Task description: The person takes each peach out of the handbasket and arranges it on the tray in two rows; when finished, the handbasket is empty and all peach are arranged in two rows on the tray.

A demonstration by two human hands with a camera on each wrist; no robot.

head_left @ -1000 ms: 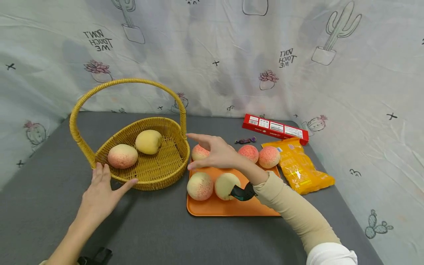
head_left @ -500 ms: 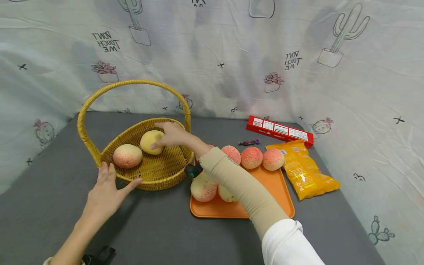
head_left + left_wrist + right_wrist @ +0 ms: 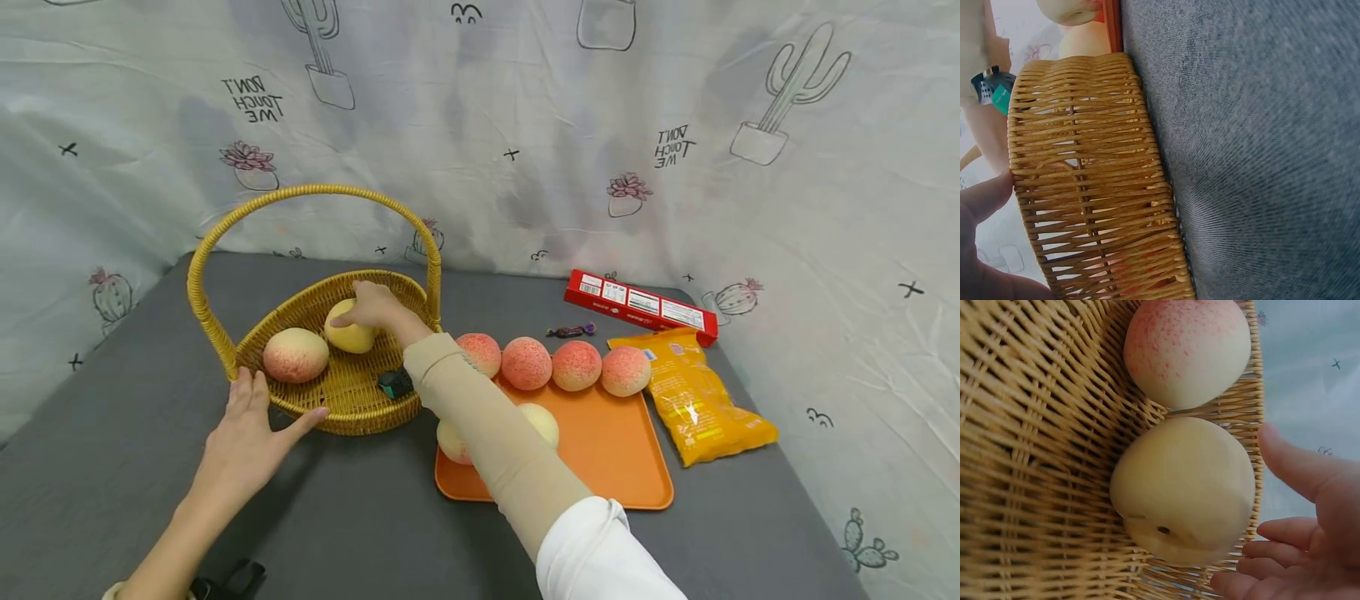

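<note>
A yellow wicker basket (image 3: 367, 421) with a tall arched handle stands at the left of the table. Inside it lie a pink-blushed peach (image 3: 296, 356) and a plain yellow peach (image 3: 350, 337). My left hand (image 3: 243, 442) rests on the basket's front left rim, thumb and fingers spread; in the left wrist view a fingertip of that hand (image 3: 979, 237) touches the wicker edge. My right hand (image 3: 381, 308) reaches over the basket beside the yellow peach. The right wrist view shows its fingers extended, with a gap between them and the yellow peach (image 3: 1185, 487).
Right of the basket is an orange tray (image 3: 615, 450), with a row of reddish peaches (image 3: 527, 363) at its back and paler ones partly behind my right sleeve. Farther right lie an orange snack bag (image 3: 693, 400), a red box (image 3: 641, 307) and a wrapped candy (image 3: 572, 331).
My right hand has moved left from above the tray into the basket, to the yellow peach. My left hand stays at the rim. The view has shifted slightly.
</note>
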